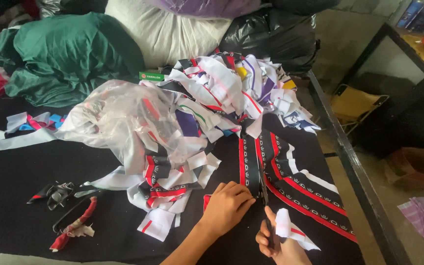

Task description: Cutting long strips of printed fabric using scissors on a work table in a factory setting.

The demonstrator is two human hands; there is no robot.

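My left hand (226,206) presses flat on a black fabric strip with red and white stripes (251,162) lying on the dark table. My right hand (278,243) grips a pair of scissors (264,194) whose blades cut along that strip. A white fabric scrap (288,226) rests over my right hand. More printed black and red strips (310,194) fan out to the right of the scissors.
A heap of fabric offcuts (226,93) and a clear plastic bag (123,118) fill the table's middle. A second pair of scissors with wrapped handles (72,221) lies at left. Green cloth (69,54) and full sacks stand behind. The table's edge (349,162) runs at right.
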